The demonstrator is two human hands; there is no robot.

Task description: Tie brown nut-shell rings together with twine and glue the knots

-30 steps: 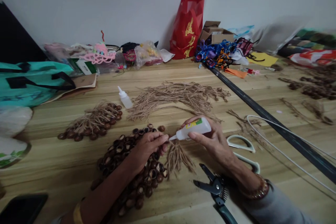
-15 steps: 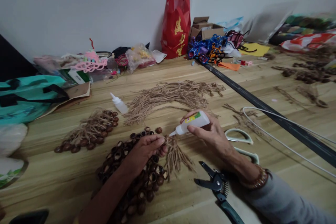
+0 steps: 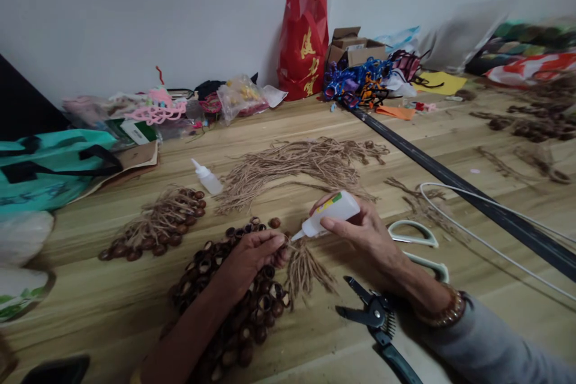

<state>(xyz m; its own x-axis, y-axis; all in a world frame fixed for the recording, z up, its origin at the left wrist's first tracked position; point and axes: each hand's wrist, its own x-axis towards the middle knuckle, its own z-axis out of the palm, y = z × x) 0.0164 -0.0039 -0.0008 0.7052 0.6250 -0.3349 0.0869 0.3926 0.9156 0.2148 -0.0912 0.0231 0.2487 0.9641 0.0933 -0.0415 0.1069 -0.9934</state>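
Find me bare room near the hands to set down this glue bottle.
Bare wood shows at lower left, below the strung nuts and left of the nut shells, and right of the pliers below the white wire. It's crowded around the left hand and right hand: shells, twine tassel, scissors.

flat, dim indoor light greys the white wall (image 3: pixel 157 12); shadows stay soft on the wooden table (image 3: pixel 99 294), and the edges bend and blur slightly.

White glue bottle (image 3: pixel 332 214), tilted nozzle-down
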